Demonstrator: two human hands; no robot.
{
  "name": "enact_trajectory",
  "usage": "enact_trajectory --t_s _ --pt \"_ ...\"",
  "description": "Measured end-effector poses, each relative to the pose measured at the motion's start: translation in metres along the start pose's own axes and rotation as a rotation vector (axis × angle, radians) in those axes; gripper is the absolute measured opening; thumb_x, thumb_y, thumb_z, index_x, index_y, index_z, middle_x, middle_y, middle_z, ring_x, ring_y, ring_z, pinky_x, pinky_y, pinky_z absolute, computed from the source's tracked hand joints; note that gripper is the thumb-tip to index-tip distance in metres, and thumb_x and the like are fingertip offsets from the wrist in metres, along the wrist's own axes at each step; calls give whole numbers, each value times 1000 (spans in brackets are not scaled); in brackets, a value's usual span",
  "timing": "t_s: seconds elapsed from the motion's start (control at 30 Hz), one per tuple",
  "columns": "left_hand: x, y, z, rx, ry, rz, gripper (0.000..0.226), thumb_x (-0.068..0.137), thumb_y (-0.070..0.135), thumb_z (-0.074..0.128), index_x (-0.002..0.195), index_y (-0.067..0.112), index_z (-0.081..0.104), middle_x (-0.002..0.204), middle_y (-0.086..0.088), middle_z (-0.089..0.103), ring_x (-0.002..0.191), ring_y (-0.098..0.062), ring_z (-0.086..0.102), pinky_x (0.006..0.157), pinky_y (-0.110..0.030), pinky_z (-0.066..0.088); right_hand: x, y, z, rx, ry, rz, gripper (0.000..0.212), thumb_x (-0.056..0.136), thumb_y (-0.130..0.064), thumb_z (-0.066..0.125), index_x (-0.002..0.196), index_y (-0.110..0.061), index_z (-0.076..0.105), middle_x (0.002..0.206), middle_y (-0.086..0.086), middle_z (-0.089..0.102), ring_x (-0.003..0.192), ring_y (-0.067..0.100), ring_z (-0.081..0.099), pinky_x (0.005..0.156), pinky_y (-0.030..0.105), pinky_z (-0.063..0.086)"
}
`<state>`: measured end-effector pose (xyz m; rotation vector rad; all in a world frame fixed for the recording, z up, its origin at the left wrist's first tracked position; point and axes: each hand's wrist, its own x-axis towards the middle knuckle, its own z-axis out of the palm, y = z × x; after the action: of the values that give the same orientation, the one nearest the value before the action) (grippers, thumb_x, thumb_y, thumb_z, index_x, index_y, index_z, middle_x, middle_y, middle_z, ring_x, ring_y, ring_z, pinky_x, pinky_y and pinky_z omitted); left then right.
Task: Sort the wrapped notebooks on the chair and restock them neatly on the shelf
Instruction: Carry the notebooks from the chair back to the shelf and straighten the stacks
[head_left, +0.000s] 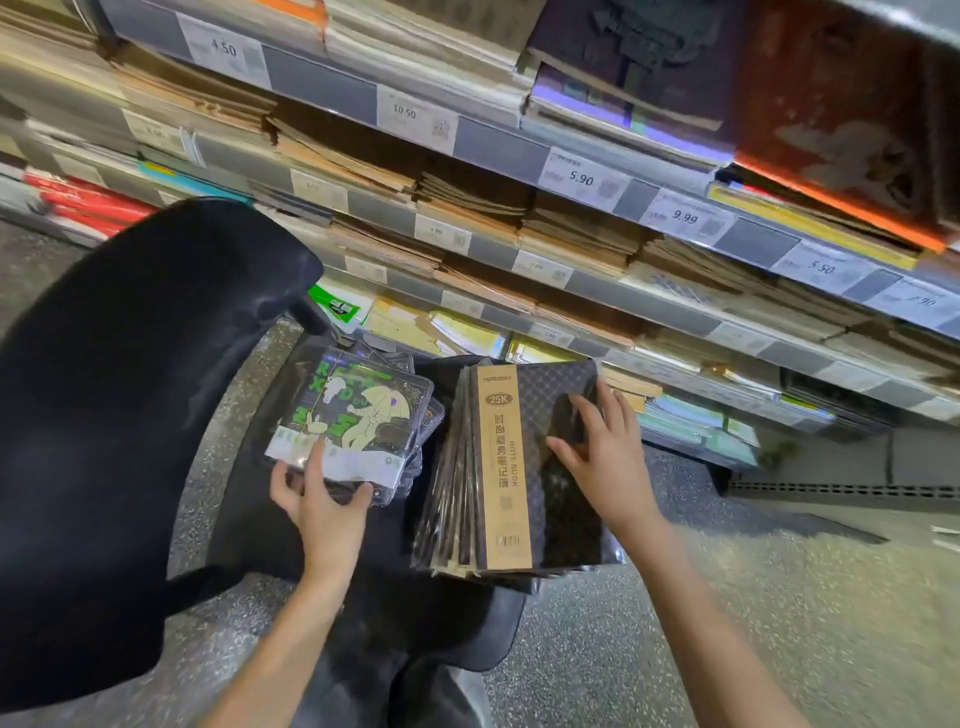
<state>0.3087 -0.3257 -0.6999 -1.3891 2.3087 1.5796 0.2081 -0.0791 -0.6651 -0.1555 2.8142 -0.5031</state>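
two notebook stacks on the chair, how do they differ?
The cartoon-cover stack is smaller, squarish, green-and-white on black; the black stack is taller, with a tan spine band marked 25K. The left hand grips the cartoon stack's near edge; the right hand lies flat on the black one. Both are wrapped and fanned unevenly.

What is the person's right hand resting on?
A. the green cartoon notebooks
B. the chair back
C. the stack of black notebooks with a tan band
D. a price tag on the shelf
C: the right hand lies flat on the top cover of the black notebooks, while the left hand grips the near edge of the cartoon notebooks.
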Motion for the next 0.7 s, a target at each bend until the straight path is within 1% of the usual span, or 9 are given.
enact_trajectory --t_s 0.07,0.1,0.17,0.23,0.3,0.37,0.47,0.63,0.7 --pt "-18 2 11 31 -93 115 63 79 -3 67 135 17 45 148 -10 12 136 -15 18 104 -13 16 5 0 -5 63 5 22 67 86 -44 59 142 -19 32 156 6 12 143 25 10 116 45 17" --pt "-27 4 17 20 -176 142 60 81 2 66 134 20 45 147 -7 18 136 -13 20 105 -15 17 7 0 -7 122 7 40 71 84 -43 60 144 -20 28 156 5 10 142 25 12 114 46 23" --pt "-43 11 31 -40 -365 117 56 85 16 65 133 32 41 144 3 28 135 -10 26 111 -26 21 9 -2 -9 294 -24 108 81 83 -37 65 147 -23 17 157 2 5 139 22 21 107 45 33" --pt "-50 19 43 -89 -517 42 61 84 28 65 133 41 32 141 8 35 132 -9 33 111 -33 26 9 -4 -4 461 -46 156 90 81 -30 69 148 -26 9 154 2 12 135 20 28 105 45 36" --pt "-50 26 53 -86 -603 0 71 81 35 66 140 38 26 143 9 36 131 -7 35 111 -36 29 7 -2 3 525 -25 170 93 80 -28 70 147 -29 6 150 2 21 132 19 34 105 46 38" --pt "-48 30 58 -67 -654 -10 79 81 34 67 145 33 20 144 13 35 129 -4 34 109 -32 29 6 -1 9 553 -9 183 93 80 -27 70 147 -30 6 150 1 24 132 18 35 104 43 37" --pt "-46 31 57 -27 -716 -24 87 80 29 70 146 35 14 134 20 35 122 1 33 101 -26 31 -2 -2 18 574 29 170 93 80 -29 70 148 -28 6 151 -1 25 135 15 31 108 41 34" --pt "-44 20 48 40 -733 -5 93 78 15 72 146 38 14 143 15 36 127 -3 36 105 -32 33 -23 -7 33 591 130 184 92 81 -28 70 149 -22 9 148 0 28 129 4 29 104 24 29" --pt "-43 19 46 40 -743 -12 89 80 11 70 144 40 15 141 15 38 126 -4 38 105 -34 33 -31 -10 38 613 153 182 91 81 -27 69 148 -24 7 147 2 27 128 3 27 105 25 27"
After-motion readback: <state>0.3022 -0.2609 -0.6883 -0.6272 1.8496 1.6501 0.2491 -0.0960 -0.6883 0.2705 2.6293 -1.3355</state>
